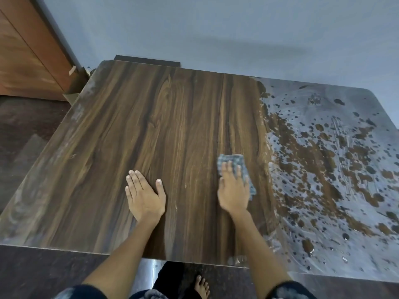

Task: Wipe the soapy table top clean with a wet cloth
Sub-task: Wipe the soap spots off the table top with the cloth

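Right hand (234,190) flat, pressing grey cloth (239,167) near soap film (336,160) edge; left hand (143,195) spread flat on bare wooden table top (151,126).

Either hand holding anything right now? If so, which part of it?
Nothing is gripped. The right hand presses flat on the middle of the cloth, fingers straight. The left hand rests flat on the table top.

Wood-grain tabletop, part bare, part soaped

The tabletop (164,130) shows smooth, dark brown wood grain with a faint sheen; its right side carries a whitish, streaky soap film (336,160). The cloth (237,162) is a grey-blue checked weave.
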`<state>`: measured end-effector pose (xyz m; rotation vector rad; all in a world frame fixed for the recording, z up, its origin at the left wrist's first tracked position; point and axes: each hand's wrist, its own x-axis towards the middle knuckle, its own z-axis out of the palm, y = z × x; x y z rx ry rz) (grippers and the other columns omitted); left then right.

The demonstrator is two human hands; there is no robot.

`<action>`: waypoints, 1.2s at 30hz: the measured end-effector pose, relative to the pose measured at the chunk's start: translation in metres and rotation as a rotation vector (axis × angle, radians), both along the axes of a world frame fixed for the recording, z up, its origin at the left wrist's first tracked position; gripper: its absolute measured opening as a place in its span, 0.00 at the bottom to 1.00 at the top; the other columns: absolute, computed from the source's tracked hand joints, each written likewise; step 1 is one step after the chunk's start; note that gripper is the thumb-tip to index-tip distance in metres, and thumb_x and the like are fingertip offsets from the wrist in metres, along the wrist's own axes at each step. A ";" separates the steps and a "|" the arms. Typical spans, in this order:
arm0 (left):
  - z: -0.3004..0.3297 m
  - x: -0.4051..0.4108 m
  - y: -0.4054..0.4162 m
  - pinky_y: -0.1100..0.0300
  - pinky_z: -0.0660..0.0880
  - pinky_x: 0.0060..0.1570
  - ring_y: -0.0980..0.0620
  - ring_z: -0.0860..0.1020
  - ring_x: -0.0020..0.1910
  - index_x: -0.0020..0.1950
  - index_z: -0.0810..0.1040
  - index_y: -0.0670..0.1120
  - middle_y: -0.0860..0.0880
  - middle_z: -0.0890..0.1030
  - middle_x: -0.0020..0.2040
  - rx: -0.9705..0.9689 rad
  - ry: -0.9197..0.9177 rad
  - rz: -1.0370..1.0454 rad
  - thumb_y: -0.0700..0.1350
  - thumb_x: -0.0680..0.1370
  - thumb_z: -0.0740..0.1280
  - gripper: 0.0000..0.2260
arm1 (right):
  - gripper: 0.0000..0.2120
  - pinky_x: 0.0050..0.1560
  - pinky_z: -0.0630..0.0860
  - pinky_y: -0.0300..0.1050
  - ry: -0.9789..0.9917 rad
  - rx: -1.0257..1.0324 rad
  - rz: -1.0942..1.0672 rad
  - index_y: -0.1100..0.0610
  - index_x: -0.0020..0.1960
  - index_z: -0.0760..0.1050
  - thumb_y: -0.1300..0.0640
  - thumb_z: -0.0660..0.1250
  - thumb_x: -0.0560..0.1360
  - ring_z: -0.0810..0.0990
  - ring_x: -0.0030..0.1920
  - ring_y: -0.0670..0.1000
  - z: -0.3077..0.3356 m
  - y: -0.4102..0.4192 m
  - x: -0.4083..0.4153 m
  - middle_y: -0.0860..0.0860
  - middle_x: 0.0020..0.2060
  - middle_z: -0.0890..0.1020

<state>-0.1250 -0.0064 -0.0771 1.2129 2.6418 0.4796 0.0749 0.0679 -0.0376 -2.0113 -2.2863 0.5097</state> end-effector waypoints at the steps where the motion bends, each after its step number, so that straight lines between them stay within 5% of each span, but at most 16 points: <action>1: -0.001 0.002 -0.003 0.49 0.48 0.72 0.43 0.51 0.75 0.74 0.50 0.35 0.38 0.53 0.75 0.006 -0.001 -0.011 0.56 0.80 0.51 0.31 | 0.24 0.73 0.41 0.50 0.033 0.019 0.096 0.51 0.77 0.49 0.55 0.49 0.82 0.46 0.76 0.51 -0.002 -0.011 -0.014 0.47 0.76 0.51; 6: -0.004 0.019 -0.032 0.47 0.55 0.70 0.40 0.58 0.73 0.72 0.57 0.33 0.35 0.60 0.73 0.033 0.036 -0.075 0.57 0.77 0.48 0.33 | 0.22 0.72 0.58 0.52 0.085 0.032 0.404 0.48 0.72 0.64 0.52 0.50 0.79 0.61 0.73 0.48 -0.015 -0.099 -0.023 0.43 0.70 0.67; 11: -0.005 0.048 -0.056 0.48 0.54 0.71 0.42 0.57 0.74 0.73 0.56 0.34 0.37 0.59 0.74 0.009 0.026 -0.103 0.58 0.77 0.47 0.33 | 0.22 0.70 0.63 0.51 0.067 0.027 0.318 0.47 0.70 0.65 0.50 0.53 0.77 0.65 0.70 0.45 -0.015 -0.142 0.054 0.41 0.68 0.68; 15: -0.004 0.060 -0.072 0.50 0.51 0.71 0.44 0.54 0.74 0.74 0.54 0.35 0.39 0.57 0.74 -0.016 0.020 -0.151 0.59 0.77 0.44 0.34 | 0.24 0.74 0.47 0.50 0.001 -0.044 0.007 0.47 0.75 0.48 0.46 0.41 0.79 0.49 0.75 0.49 -0.008 -0.092 0.113 0.44 0.75 0.50; 19: -0.002 0.068 -0.092 0.52 0.48 0.71 0.45 0.52 0.75 0.74 0.53 0.36 0.41 0.55 0.75 -0.022 0.025 -0.221 0.60 0.76 0.41 0.35 | 0.24 0.74 0.46 0.54 -0.033 -0.051 -0.099 0.51 0.77 0.46 0.52 0.46 0.82 0.45 0.76 0.51 -0.003 -0.042 0.082 0.47 0.76 0.50; 24: -0.004 0.075 -0.118 0.53 0.49 0.72 0.48 0.50 0.75 0.74 0.51 0.38 0.43 0.52 0.76 -0.026 0.026 -0.291 0.60 0.75 0.38 0.35 | 0.24 0.74 0.42 0.52 0.028 0.039 0.232 0.51 0.77 0.50 0.55 0.49 0.81 0.46 0.76 0.51 -0.005 -0.103 0.032 0.47 0.76 0.53; 27: -0.002 0.080 -0.127 0.53 0.48 0.72 0.48 0.50 0.75 0.75 0.52 0.38 0.43 0.52 0.76 -0.024 0.019 -0.302 0.60 0.76 0.38 0.35 | 0.22 0.73 0.54 0.52 0.088 0.040 0.386 0.49 0.74 0.62 0.52 0.49 0.80 0.58 0.74 0.48 -0.011 -0.162 0.045 0.44 0.72 0.65; 31: 0.004 0.085 -0.133 0.53 0.47 0.73 0.48 0.47 0.76 0.75 0.49 0.39 0.44 0.49 0.76 -0.031 -0.020 -0.293 0.54 0.81 0.46 0.28 | 0.22 0.70 0.62 0.53 0.109 0.077 0.157 0.49 0.72 0.64 0.50 0.50 0.78 0.61 0.71 0.47 -0.017 -0.191 0.103 0.44 0.70 0.66; 36: 0.014 0.092 -0.133 0.54 0.45 0.73 0.46 0.44 0.76 0.76 0.47 0.40 0.44 0.46 0.77 -0.076 -0.065 -0.312 0.49 0.82 0.46 0.24 | 0.23 0.73 0.47 0.51 0.007 -0.031 -0.184 0.49 0.77 0.49 0.53 0.47 0.82 0.47 0.76 0.50 -0.004 -0.149 0.166 0.46 0.76 0.51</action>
